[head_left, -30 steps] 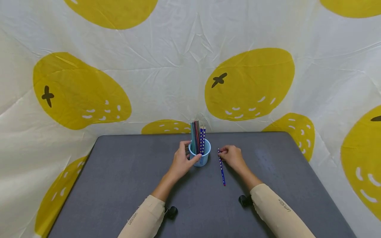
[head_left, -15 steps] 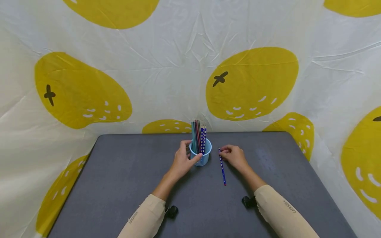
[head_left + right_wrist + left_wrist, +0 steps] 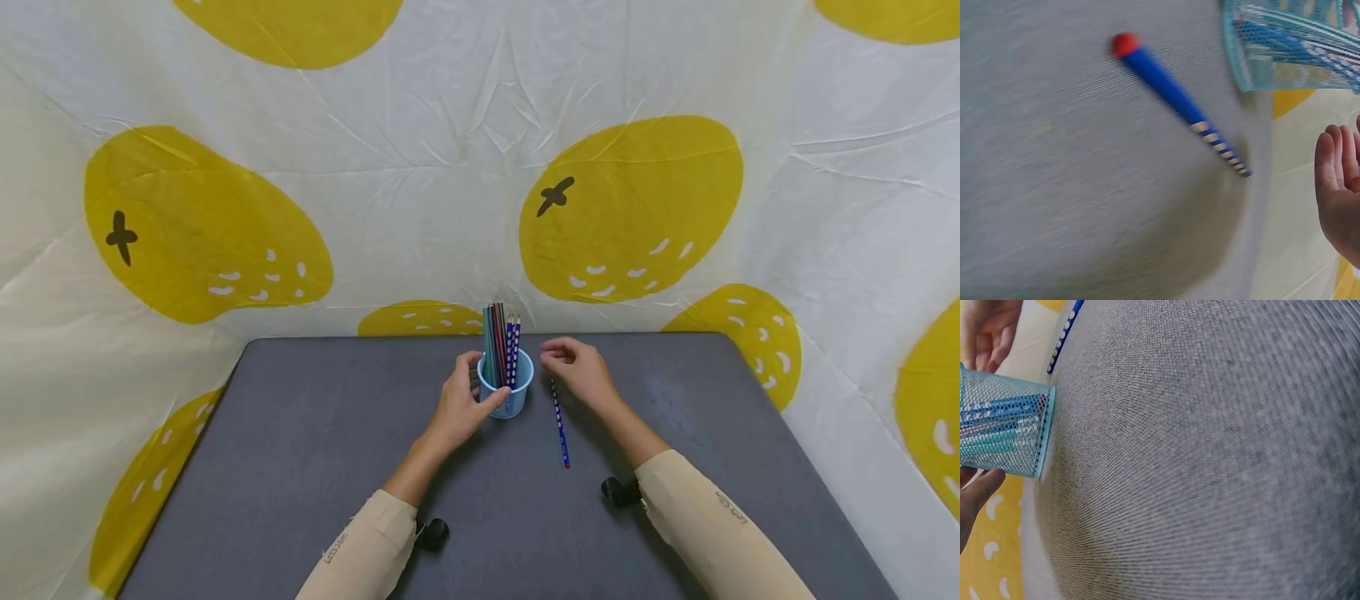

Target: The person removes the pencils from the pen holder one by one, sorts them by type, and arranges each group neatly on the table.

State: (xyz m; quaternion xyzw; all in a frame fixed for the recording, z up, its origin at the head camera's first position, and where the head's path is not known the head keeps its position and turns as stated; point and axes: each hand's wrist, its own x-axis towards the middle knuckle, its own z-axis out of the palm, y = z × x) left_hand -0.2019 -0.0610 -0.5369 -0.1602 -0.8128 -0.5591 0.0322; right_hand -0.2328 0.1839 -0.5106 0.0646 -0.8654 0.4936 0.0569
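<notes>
A light-blue mesh pencil cup (image 3: pixel 517 404) stands upright on the table with several pencils (image 3: pixel 497 346) in it, some teal, some dark, some blue with pale dots. My left hand (image 3: pixel 460 404) grips the cup from its left side, thumb across the front; the far fingers are partly hidden behind it. One blue dotted pencil (image 3: pixel 561 429) with a red end lies on the table to the right of the cup, also plain in the right wrist view. Above that pencil's far end hovers my right hand (image 3: pixel 583 371), holding nothing, its fingers loosely bent and apart from the pencil.
The dark grey table (image 3: pixel 315 467) ends at a back edge just behind the cup. Beyond it hangs a pale cloth (image 3: pixel 420 225) printed with big yellow fruit. A black wrist camera (image 3: pixel 433 535) sits under each sleeve.
My right hand has let go of the loose pencil's far end and risen away from it, toward the back. The pencil and cup stay put, and the left hand keeps its hold.
</notes>
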